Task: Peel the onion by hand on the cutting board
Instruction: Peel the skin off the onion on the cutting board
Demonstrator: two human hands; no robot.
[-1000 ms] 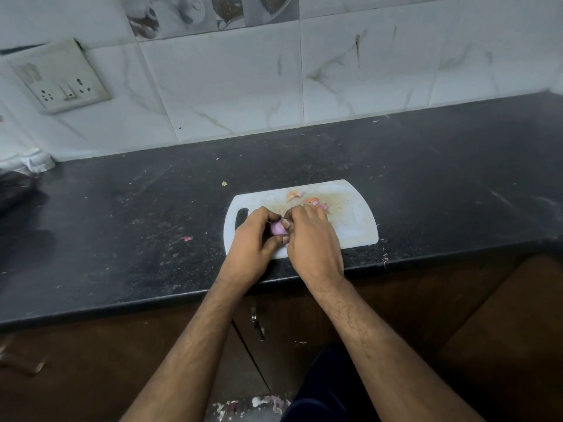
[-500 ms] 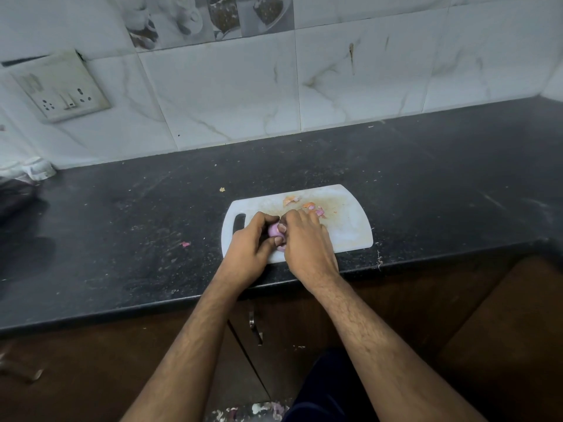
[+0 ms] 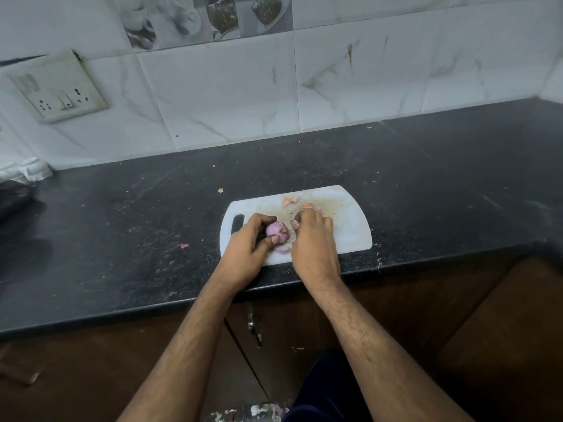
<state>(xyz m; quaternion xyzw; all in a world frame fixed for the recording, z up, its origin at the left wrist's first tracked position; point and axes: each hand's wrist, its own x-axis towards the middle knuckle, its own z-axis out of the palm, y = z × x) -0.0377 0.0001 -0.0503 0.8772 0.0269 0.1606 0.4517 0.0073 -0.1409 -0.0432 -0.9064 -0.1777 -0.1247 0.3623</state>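
The purple onion sits on the near left part of the white cutting board, gripped by the curled fingers of the left hand. The right hand pinches loose skin at the onion's right side. Peel scraps lie farther back on the board.

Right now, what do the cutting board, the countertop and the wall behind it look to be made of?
Cutting board: probably plastic; thin, white, rounded corners, moulded handle slot, brownish stains.
Countertop: likely polished dark stone such as granite; black, speckled, faint sheen, though laminate cannot be ruled out.
Wall: glazed ceramic tiles with printed marble veining; grout lines and gloss show.
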